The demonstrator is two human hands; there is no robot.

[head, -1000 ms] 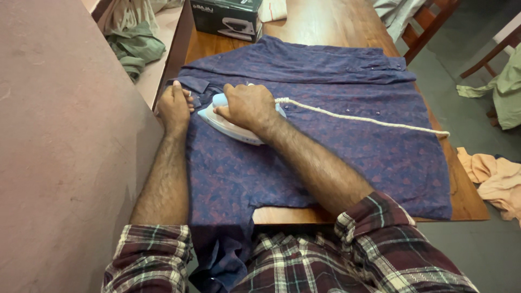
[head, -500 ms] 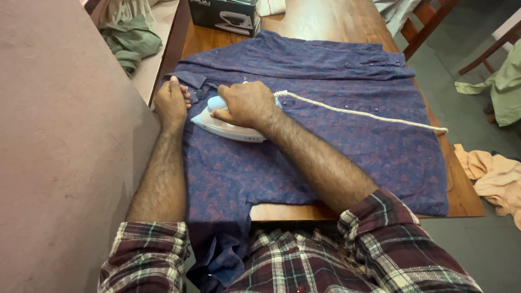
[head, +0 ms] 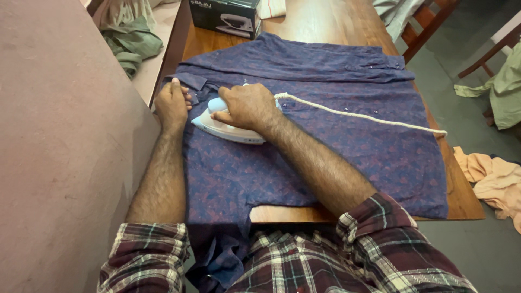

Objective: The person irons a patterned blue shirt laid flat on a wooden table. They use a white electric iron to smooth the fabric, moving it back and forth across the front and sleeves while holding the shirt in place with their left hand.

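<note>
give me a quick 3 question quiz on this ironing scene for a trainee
1. True or false: the right hand grips the iron.
2. What does the left hand rest on? A) the box B) the shirt's edge C) the cord
3. Fill in: the cord runs from the iron across the shirt toward the table's ____ edge.

Key
1. True: it is closed over the handle, with the iron flat on the shirt.
2. B: it presses the shirt near the table's left edge; the box stands at the far end.
3. right
</note>
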